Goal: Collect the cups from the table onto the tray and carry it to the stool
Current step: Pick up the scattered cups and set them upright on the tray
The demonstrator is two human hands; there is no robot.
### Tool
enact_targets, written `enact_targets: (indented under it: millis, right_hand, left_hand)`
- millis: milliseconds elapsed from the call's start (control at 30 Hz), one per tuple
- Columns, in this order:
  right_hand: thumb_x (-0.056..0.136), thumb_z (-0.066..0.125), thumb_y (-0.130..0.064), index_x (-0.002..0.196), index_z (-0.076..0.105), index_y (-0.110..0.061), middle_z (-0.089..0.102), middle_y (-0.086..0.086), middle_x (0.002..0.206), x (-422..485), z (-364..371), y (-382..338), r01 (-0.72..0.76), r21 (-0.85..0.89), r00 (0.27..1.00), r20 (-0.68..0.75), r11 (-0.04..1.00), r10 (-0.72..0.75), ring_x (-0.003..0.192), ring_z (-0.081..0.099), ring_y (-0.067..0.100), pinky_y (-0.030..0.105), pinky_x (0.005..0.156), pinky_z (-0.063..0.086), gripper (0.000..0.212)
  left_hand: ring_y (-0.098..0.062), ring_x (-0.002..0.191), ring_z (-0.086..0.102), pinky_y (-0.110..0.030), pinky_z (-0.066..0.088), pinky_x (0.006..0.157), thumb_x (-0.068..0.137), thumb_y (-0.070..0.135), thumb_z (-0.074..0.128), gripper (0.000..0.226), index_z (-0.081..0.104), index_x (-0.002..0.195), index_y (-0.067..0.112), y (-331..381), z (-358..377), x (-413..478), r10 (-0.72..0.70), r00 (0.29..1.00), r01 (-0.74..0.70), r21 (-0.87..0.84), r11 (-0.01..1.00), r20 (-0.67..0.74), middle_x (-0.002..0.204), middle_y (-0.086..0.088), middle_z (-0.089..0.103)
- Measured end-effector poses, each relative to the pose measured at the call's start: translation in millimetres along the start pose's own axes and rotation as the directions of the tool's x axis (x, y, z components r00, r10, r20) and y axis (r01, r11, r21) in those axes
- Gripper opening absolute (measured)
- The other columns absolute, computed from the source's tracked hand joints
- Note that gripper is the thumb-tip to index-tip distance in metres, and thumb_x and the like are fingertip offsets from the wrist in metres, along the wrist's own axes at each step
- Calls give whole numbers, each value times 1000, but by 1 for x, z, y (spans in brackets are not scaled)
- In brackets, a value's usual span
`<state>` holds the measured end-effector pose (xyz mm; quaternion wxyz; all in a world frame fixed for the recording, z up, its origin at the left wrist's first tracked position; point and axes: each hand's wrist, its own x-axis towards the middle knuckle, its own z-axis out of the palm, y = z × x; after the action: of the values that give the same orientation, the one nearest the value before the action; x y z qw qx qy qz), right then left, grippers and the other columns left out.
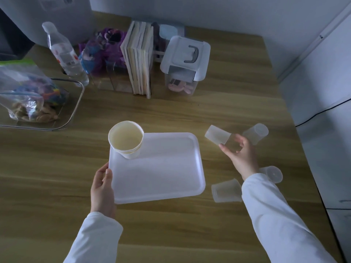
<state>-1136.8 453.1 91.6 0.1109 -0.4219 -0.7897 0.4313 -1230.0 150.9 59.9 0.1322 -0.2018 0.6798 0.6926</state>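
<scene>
A white tray (163, 173) lies on the wooden table (171, 111). A white paper cup (125, 139) stands upright in the tray's far left corner. My left hand (102, 190) grips the tray's left edge. My right hand (240, 154) holds a translucent plastic cup (218, 136) tilted on its side, just right of the tray. Three more translucent cups lie on the table to the right: one (256, 132) beyond my right hand, one (226, 190) by the tray's near right corner, one (273, 173) partly behind my right wrist.
At the back stand a water bottle (64, 52), a row of books (139, 59) and a lidded clear box (184, 61). A clear bin (62, 118) with bags of snacks sits at the left. The table's right edge runs close to the cups.
</scene>
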Motion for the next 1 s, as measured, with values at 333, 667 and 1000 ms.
enact_targets:
  millis: [333,667,1000]
  right_hand:
    - [68,76,-34,134,34,-8,42,17,135,61,11,38,2,-407,996,78,913,33,128,30,35,42,107,25,83]
    - [68,77,-24,136,32,-8,38,16,140,78,19,50,47,-447,987,158,894,27,131,29,34,41,107,26,84]
    - [63,80,-34,134,33,-8,40,12,137,70,31,50,8,-295,990,134,955,33,130,31,27,37,106,28,89]
  left_hand:
    - [-12,77,58,-17,53,54,97,22,42,21,60,95,33,-4,20,25,-28,999,27,-25,999,-21,92,4,61]
    - [-15,79,58,-18,53,52,97,23,42,21,60,96,34,-4,37,37,-45,999,44,-15,999,-17,94,2,61]
    - [0,61,64,-19,53,52,97,23,42,20,60,100,32,-7,37,34,-57,998,57,-13,998,10,93,4,62]
